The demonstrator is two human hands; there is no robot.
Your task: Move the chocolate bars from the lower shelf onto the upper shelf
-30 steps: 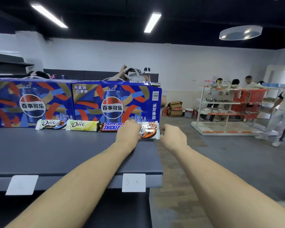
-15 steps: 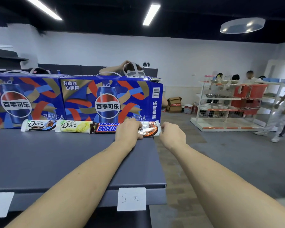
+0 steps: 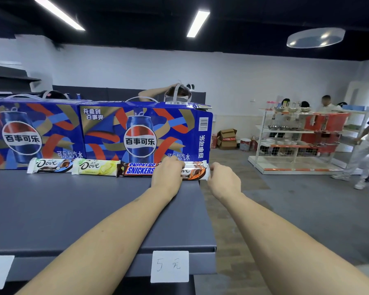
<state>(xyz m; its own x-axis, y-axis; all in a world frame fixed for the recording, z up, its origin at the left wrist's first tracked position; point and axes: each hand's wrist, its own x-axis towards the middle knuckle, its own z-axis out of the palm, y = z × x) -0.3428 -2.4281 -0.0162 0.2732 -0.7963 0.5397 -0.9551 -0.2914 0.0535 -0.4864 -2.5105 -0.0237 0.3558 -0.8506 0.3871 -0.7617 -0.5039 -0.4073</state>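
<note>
Since a second ago both hands stay at the orange Dove bar (image 3: 195, 172) (upper shelf (image 3: 73, 209), 3 o'clock end): left hand (image 3: 167, 173) curled over it, right hand (image 3: 223, 179) touching its end, grip unclear, so placement looks nearly finished.

Both your forearms reach straight forward, side by side. Your left hand (image 3: 167, 174) lies knuckles up, fingers curled forward (tips hidden), while your right hand (image 3: 223, 180) sits just beside it, fingers bent.
</note>
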